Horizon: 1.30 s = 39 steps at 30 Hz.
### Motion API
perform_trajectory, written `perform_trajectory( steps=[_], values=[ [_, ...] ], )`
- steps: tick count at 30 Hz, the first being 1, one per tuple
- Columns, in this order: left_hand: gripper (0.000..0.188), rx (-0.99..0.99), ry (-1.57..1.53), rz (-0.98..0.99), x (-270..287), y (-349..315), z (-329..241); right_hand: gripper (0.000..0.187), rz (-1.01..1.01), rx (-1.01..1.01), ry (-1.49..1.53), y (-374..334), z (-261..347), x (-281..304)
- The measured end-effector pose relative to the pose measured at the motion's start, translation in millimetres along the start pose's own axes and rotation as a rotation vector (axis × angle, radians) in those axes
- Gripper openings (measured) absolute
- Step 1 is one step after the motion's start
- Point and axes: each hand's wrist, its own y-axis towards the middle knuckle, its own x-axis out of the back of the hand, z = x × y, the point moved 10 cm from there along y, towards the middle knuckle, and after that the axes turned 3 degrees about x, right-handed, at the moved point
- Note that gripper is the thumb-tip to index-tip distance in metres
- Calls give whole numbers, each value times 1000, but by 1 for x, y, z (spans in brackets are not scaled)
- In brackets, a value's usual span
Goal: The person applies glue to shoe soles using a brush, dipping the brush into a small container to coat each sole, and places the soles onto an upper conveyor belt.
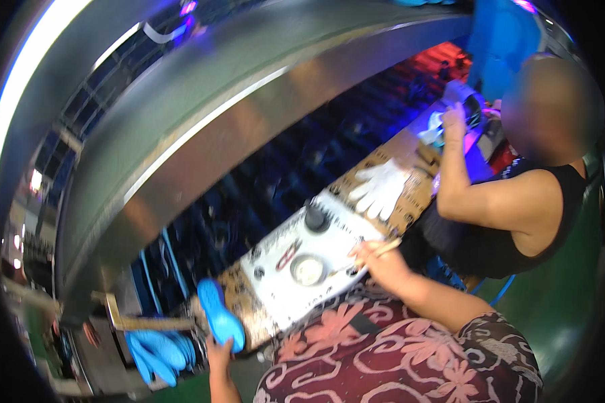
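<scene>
My left hand grips the heel end of a blue shoe sole, which stands up over the left end of the work surface. My right hand is closed around a brush with a pale wooden handle; its tip points down toward a small round bowl with whitish stuff in it. The bowl sits on a white sheet. Beside it lie red-handled snips, and farther back stands a dark round container.
More blue soles are stacked at the lower left, near a metal bracket. White gloves lie on brown cardboard. A dark roller conveyor runs behind, under a long metal hood. A co-worker works close by on the right.
</scene>
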Motion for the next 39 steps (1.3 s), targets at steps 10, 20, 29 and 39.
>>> perform_trajectory(
  steps=[10,20,29,39],
  values=[
    [20,317,-520,433,-58,-74,-22,15,303,309,-452,47,26,-72],
    [31,522,-823,360,-87,-68,-7,14,315,506,-579,41,44,-93],
    [43,359,-894,391,-97,-62,-49,20,220,527,-494,38,40,-77],
    [52,-58,-675,319,-112,-96,-186,32,138,152,-66,39,36,-46]
  ],
)
